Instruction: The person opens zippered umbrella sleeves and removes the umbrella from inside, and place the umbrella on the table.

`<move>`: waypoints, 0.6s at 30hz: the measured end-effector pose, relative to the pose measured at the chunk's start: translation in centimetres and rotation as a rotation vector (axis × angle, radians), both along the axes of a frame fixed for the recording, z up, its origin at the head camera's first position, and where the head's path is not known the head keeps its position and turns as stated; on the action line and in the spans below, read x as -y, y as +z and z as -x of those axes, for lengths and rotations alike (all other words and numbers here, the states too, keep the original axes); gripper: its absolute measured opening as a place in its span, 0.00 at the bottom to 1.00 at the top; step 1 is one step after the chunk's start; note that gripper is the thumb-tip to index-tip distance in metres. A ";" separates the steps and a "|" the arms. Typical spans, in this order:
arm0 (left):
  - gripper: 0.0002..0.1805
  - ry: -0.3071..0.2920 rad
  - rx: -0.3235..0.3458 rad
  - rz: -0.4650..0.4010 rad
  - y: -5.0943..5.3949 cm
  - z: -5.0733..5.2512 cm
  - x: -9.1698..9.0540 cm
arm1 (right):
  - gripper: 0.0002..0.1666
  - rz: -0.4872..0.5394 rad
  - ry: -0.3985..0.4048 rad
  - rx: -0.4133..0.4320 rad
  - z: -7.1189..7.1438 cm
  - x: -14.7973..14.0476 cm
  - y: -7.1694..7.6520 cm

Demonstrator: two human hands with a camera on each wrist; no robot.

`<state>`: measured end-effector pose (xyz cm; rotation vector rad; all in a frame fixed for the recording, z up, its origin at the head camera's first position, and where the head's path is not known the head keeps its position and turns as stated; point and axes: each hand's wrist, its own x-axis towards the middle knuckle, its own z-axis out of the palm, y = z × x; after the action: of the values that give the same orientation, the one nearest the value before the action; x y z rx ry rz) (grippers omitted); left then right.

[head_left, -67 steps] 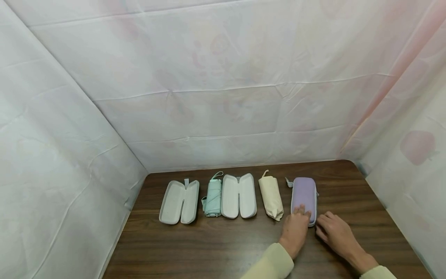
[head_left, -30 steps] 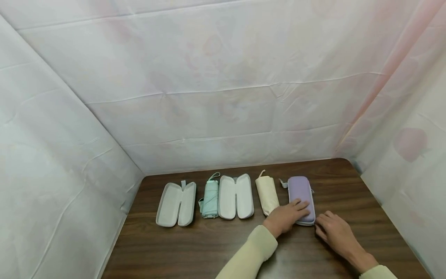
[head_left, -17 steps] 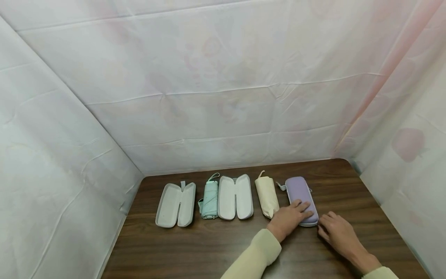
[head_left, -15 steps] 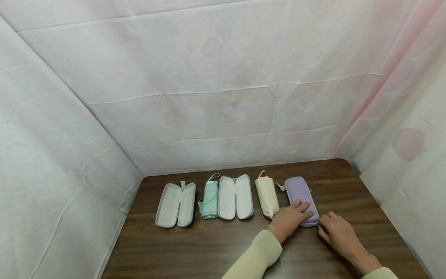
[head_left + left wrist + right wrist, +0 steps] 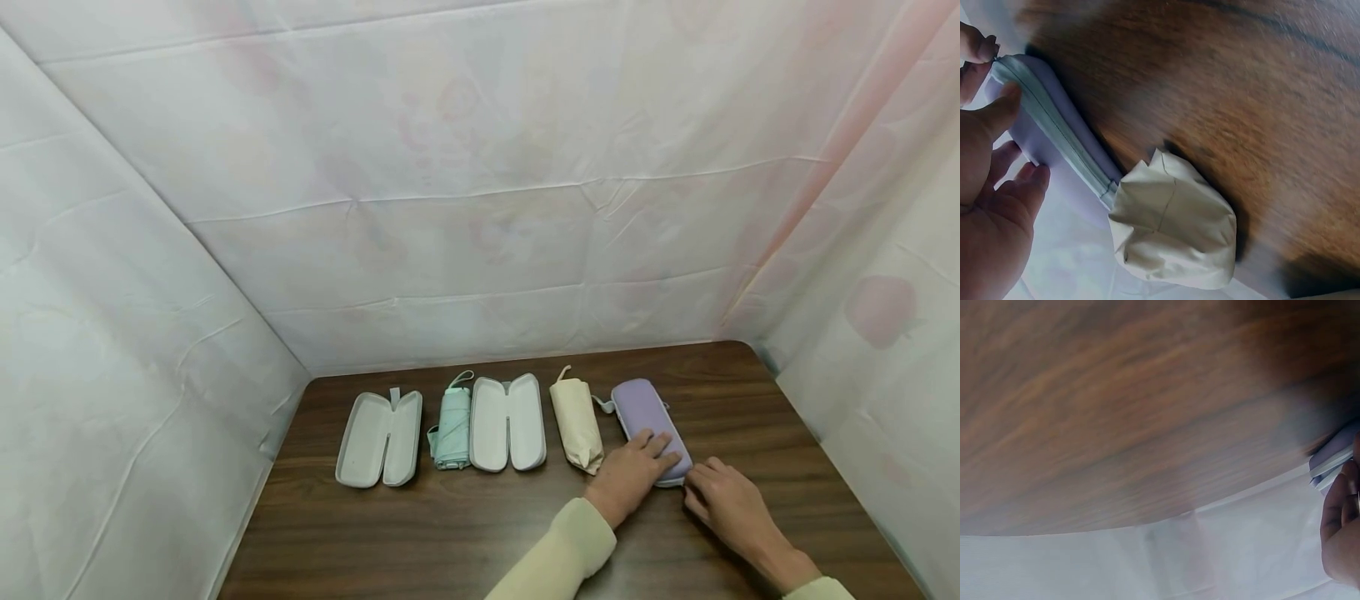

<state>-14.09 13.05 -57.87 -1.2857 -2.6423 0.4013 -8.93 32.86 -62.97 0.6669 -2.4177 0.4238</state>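
Note:
A purple zip case [image 5: 640, 402] lies aslant on the table, lid up, with a loop strap at its far left corner. My left hand [image 5: 628, 473] holds its near end, fingers spread over the lid. In the left wrist view, the left thumb [image 5: 1005, 107] lies against the grey zipper band [image 5: 1054, 128]. At the near right corner, my right hand [image 5: 729, 504] pinches the small zipper pull [image 5: 996, 58]. The pull itself is too small to make out in the head view. The right wrist view shows only part of that hand [image 5: 1340, 531] beside the case's end [image 5: 1332, 456].
Just left of the left hand lies a cream fabric roll [image 5: 577, 423] with a loop. Further left, a mint folded umbrella [image 5: 453, 429] sits between two opened cases with pale linings, one case [image 5: 490, 425] beside it and another case [image 5: 367, 442] leftmost. Pale curtains [image 5: 465, 242] enclose the table [image 5: 420, 542].
The purple case has turned on the table, its near end swinging right. My left hand shifted left along it, then back right. My right hand stays nearly in place at the corner.

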 end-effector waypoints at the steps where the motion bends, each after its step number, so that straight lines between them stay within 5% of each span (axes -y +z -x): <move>1: 0.30 0.003 -0.004 0.002 0.0 0.0 -0.1 | 0.07 0.001 0.000 0.000 0.0 0.0 0.0; 18: 0.28 0.078 -0.015 -0.056 -0.7 -0.7 -1.7 | 0.09 0.006 -0.025 0.039 -0.5 0.9 0.1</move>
<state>-13.40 14.75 -58.61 -1.1616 -2.6782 0.3444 -8.45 31.95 -62.92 0.6303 -2.4584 0.4376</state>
